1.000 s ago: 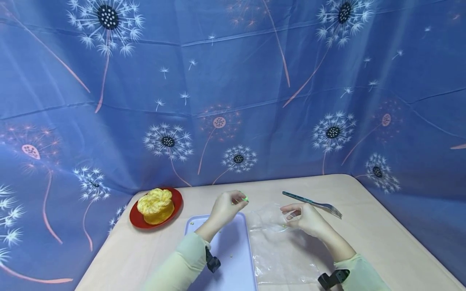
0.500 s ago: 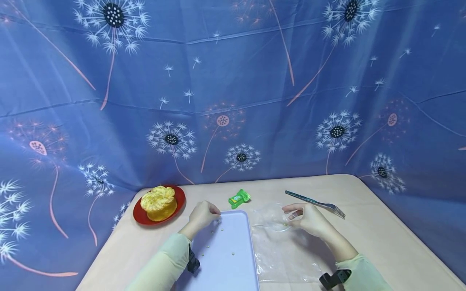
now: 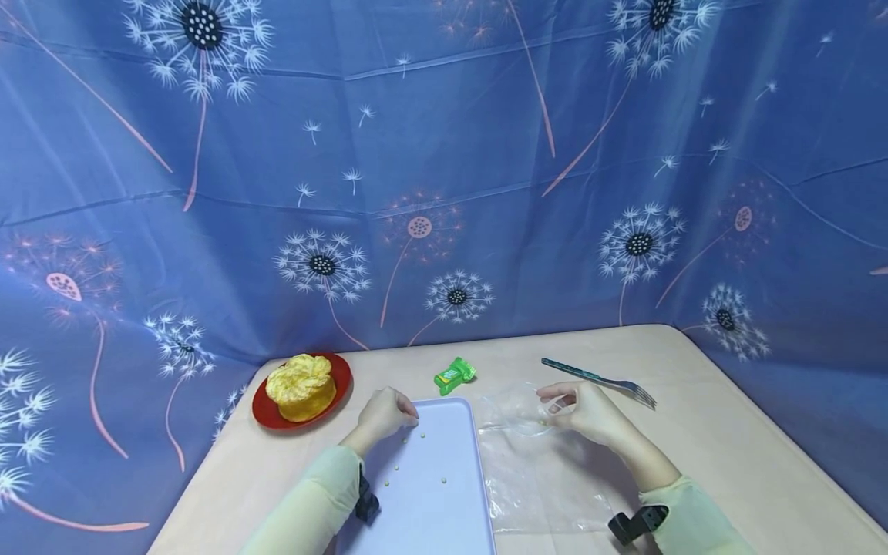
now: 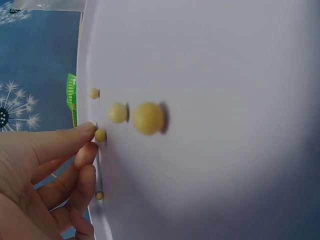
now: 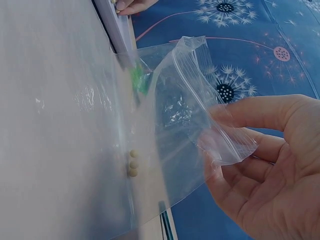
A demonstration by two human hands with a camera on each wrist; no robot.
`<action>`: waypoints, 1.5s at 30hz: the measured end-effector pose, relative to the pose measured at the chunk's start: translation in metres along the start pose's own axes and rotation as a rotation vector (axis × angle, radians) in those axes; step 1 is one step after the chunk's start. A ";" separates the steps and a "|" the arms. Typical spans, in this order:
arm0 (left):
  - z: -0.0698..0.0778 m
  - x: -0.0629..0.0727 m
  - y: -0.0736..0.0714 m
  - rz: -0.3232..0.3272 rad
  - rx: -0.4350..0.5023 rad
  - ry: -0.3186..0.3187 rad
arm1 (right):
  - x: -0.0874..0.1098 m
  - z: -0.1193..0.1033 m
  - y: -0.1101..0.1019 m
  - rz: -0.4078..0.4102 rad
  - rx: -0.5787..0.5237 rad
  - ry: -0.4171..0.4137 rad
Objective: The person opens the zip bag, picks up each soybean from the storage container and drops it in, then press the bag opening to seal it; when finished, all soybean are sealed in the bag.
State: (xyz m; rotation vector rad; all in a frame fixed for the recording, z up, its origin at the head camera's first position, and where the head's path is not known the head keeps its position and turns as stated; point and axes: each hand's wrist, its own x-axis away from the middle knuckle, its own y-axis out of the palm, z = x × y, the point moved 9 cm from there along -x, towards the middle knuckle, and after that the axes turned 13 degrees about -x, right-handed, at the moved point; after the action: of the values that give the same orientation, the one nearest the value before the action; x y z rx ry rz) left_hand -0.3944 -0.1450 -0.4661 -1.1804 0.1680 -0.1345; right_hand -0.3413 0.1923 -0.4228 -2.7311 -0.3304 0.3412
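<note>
Head view: my left hand (image 3: 384,417) is at a corner of the lilac tray (image 3: 454,512), my right hand (image 3: 590,415) at the clear bag (image 3: 534,493). Left wrist: my fingertips are at a yellow ball (image 4: 100,135); whether they clamp it I cannot tell. Right wrist: my fingers pinch the bag's mouth, three balls (image 5: 133,164) inside.

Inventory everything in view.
Round plate: one, red, far left
Round cake-like item: one, yellow, on plate
Rectangular tray: one, lavender, centre
Plastic zip bag: one, clear, beside tray
Small balls: 8+, yellowish, tray (5+), bag (3)
Crinkled packet: one, green, beyond tray
Metal fork: one, teal handle, far right
Table: one, peach, beneath
Patterned cloth: one, blue, behind
Wrist cameras: two, black, wrists
Sleeves: two, pale green, forearms
Left hand: one, tray's far corner
Right hand: one, gripping bag
</note>
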 end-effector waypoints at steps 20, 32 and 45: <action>0.091 -0.003 -0.040 0.118 0.234 0.199 | 0.001 -0.005 -0.002 0.006 -0.001 -0.011; 0.186 0.003 -0.039 0.143 0.198 0.373 | 0.005 -0.002 0.000 0.000 -0.015 -0.007; 0.213 0.004 -0.015 0.257 -0.074 0.434 | 0.007 -0.006 0.000 0.000 -0.032 -0.018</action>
State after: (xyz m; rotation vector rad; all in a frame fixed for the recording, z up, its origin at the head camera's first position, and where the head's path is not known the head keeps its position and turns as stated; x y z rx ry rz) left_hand -0.3482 0.0423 -0.3736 -1.1806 0.7091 -0.1577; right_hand -0.3335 0.1926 -0.4187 -2.7603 -0.3439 0.3638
